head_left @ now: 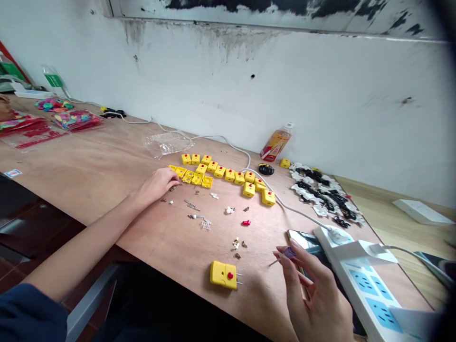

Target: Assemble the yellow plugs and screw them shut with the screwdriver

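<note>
At the near edge of the wooden table (pixel 107 156), the right hand (pixel 313 294) pinches a thin pin (pixel 273 262) beside a lone yellow plug (pixel 223 275). Farther in, the left hand (pixel 158 185) curls over small metal bits (pixel 173 188); I cannot tell if it grips any. Behind stands a stained white wall (pixel 249 95).

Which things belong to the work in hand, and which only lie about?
In use: left hand at small metal parts; right hand pinching thin tool; yellow connector; row of yellow housings.
Lying about: bottle, power strip, phone, plastic bag, black-and-white pieces.
</note>
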The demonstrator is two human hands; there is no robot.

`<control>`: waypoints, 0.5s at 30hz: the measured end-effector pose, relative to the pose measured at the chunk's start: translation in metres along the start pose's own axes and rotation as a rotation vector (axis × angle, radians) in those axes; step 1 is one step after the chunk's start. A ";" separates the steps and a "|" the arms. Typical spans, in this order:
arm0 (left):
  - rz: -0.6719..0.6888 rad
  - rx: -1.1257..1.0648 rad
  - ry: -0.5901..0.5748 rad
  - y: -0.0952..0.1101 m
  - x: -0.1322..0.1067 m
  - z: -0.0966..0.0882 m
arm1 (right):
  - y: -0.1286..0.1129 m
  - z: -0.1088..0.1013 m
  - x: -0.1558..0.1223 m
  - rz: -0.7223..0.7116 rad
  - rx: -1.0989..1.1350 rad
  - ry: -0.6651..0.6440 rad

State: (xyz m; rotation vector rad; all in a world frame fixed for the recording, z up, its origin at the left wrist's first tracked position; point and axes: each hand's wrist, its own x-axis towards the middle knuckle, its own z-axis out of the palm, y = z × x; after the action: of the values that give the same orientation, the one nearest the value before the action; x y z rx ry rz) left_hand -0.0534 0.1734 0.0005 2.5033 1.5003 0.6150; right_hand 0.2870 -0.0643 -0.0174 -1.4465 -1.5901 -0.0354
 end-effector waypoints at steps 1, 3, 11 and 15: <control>-0.004 0.000 0.002 -0.001 0.000 0.000 | 0.000 0.000 -0.001 0.004 0.002 0.000; -0.019 0.000 0.015 -0.003 0.000 0.000 | 0.001 0.000 -0.002 0.012 0.017 -0.005; -0.029 -0.056 0.038 -0.010 0.000 0.007 | -0.001 0.000 0.000 -0.015 0.013 -0.024; -0.028 -0.098 0.046 -0.011 0.002 0.009 | -0.001 0.000 0.002 -0.034 0.007 -0.032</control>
State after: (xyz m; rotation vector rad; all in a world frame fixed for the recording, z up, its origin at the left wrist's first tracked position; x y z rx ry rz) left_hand -0.0576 0.1807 -0.0109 2.4072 1.4806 0.7280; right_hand 0.2861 -0.0631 -0.0155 -1.4210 -1.6391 -0.0268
